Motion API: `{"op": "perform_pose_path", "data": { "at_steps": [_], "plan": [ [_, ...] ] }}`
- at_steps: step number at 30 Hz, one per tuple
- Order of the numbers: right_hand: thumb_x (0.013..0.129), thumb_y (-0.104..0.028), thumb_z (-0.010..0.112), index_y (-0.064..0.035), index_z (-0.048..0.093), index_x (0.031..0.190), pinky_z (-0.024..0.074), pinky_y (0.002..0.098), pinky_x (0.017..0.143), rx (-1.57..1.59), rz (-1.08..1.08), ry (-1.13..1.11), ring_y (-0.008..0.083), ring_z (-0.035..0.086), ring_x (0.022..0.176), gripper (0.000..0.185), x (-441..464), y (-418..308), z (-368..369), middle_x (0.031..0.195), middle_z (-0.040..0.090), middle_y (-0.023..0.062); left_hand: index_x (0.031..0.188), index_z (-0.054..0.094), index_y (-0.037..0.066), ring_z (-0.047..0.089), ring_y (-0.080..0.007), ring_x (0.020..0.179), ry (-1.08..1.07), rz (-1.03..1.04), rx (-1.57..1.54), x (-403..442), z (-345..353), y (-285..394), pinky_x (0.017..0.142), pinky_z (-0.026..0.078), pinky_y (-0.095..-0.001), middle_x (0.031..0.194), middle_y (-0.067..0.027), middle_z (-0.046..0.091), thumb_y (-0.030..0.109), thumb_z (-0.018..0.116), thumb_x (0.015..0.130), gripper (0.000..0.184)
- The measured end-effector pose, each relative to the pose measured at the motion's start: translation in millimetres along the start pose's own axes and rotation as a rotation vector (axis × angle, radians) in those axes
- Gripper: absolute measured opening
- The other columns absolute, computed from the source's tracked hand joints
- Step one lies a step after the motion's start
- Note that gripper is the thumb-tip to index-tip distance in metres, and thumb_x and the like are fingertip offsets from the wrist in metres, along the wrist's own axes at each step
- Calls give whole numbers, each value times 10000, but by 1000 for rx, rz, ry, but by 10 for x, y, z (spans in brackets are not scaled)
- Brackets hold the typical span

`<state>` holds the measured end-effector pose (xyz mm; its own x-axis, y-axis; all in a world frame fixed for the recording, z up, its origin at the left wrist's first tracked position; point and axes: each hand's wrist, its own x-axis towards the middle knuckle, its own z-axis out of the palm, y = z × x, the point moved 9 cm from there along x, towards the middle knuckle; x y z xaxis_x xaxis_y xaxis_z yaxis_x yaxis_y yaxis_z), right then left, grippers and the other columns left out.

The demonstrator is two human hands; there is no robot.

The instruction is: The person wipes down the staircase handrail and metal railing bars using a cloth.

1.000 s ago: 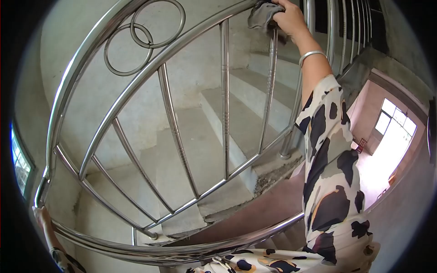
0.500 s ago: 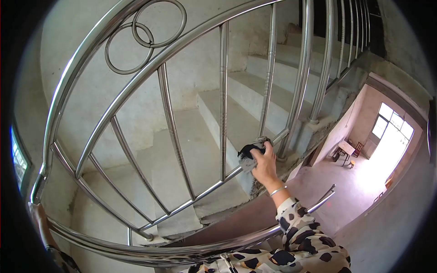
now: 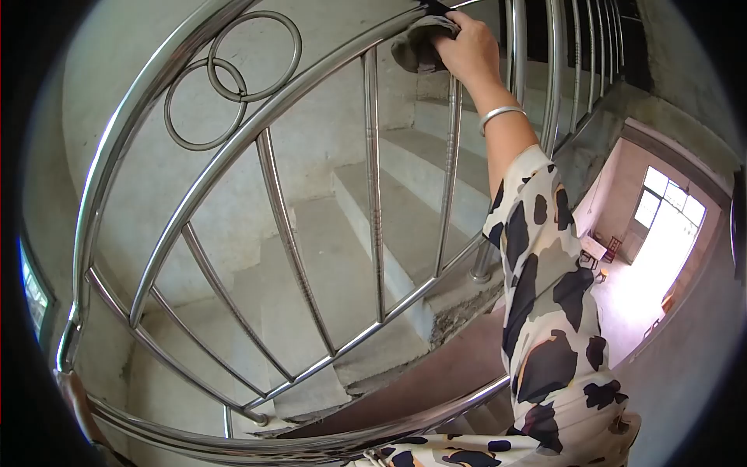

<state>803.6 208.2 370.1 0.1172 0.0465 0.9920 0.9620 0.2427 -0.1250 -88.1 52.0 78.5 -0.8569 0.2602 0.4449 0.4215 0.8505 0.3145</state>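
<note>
My right hand [image 3: 470,48] reaches up and presses a dark grey and black cloth [image 3: 420,45] against the curved upper rail [image 3: 331,64] of a shiny metal stair railing. Its fingers are closed round the cloth, near the top of an upright bar [image 3: 453,132]. Low at the left edge, my left hand [image 3: 73,395] is closed on the lower end of the outer handrail [image 3: 68,346]. Most of its fingers are hidden or cut off by the dark edge of the view.
Concrete steps [image 3: 405,175] climb behind the railing's bars. Two joined metal rings [image 3: 243,97] sit between the upper rails. Another curved rail [image 3: 311,447] runs close in front of my body. Below right, a lower room holds a small table [image 3: 593,247] and a bright doorway [image 3: 665,249].
My right hand has moved up with the cloth, from the lower rail to the curved upper rail. My left hand stays on the handrail. The view has shifted slightly.
</note>
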Motion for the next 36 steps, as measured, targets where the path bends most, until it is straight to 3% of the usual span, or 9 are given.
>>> {"op": "perform_pose_path", "data": {
  "at_steps": [5, 8, 10, 14, 17, 19, 25, 29, 36],
  "plan": [
    [649, -105, 600, -127, 588, 1042, 474, 408, 771, -222, -56, -317, 360, 561, 887, 394, -736, -3, 28, 976, 534, 207, 876, 655, 75, 621, -250, 602, 0, 31, -5, -115, 14, 129, 536, 499, -386, 701, -123, 640, 556, 531, 769, 508],
    [629, -68, 598, -124, 580, 1006, 475, 420, 737, -275, 31, -678, 385, 550, 856, 382, -1536, 25, 49, 929, 507, 210, 872, 655, 72, 621, -250, 604, 14, 30, -27, -175, -48, 148, 536, 498, -386, 701, -123, 639, 556, 531, 769, 509],
    [624, -52, 587, -117, 588, 976, 465, 419, 747, -119, 75, -772, 374, 540, 867, 358, -1920, 171, 47, 937, 515, 196, 869, 655, 71, 621, -250, 605, 14, 47, -39, -225, -51, 243, 536, 497, -386, 702, -123, 639, 555, 531, 768, 510],
    [625, -36, 566, -108, 606, 924, 433, 398, 831, 114, -41, -495, 350, 527, 923, 309, -1667, 474, -58, 966, 533, 156, 862, 655, 68, 621, -250, 608, 34, 72, -48, -270, -165, 379, 535, 496, -386, 703, -122, 639, 555, 531, 768, 511],
    [586, 51, 574, -92, 583, 1029, 398, 385, 902, -55, -105, -63, 353, 465, 1048, 465, -754, 553, -481, 1095, 490, 192, 858, 655, 66, 621, -250, 610, 44, 81, -39, -299, -219, 413, 535, 496, -387, 703, -122, 639, 555, 532, 767, 513],
    [618, -53, 589, -115, 553, 1131, 365, 368, 947, -286, -210, 33, 370, 424, 1111, 518, -98, 647, -501, 1237, 413, 211, 855, 656, 64, 621, -250, 611, 51, 84, -27, -321, -259, 416, 535, 495, -387, 704, -122, 638, 555, 532, 767, 513],
    [680, -155, 566, -219, 553, 1158, 421, 392, 893, -474, 5, -160, 395, 517, 1010, 483, 497, 1045, -144, 1325, 289, 229, 846, 656, 60, 621, -251, 615, 67, 79, 8, -366, -315, 372, 534, 494, -387, 705, -122, 638, 554, 532, 766, 516],
    [668, -119, 587, -183, 552, 1146, 440, 402, 867, -479, -4, -299, 401, 528, 987, 484, -99, 1100, -130, 1289, 308, 265, 839, 656, 57, 621, -251, 618, 52, 115, 42, -408, -207, 450, 534, 493, -387, 706, -122, 638, 554, 532, 765, 517],
    [600, 5, 606, -102, 557, 1045, 388, 470, 859, -404, 103, -440, 457, 510, 941, 460, -2737, 1147, -236, 1231, 319, 317, 829, 656, 52, 621, -251, 623, 55, 180, 62, -456, -212, 635, 533, 491, -387, 708, -121, 637, 553, 533, 764, 520]
  ]
}}
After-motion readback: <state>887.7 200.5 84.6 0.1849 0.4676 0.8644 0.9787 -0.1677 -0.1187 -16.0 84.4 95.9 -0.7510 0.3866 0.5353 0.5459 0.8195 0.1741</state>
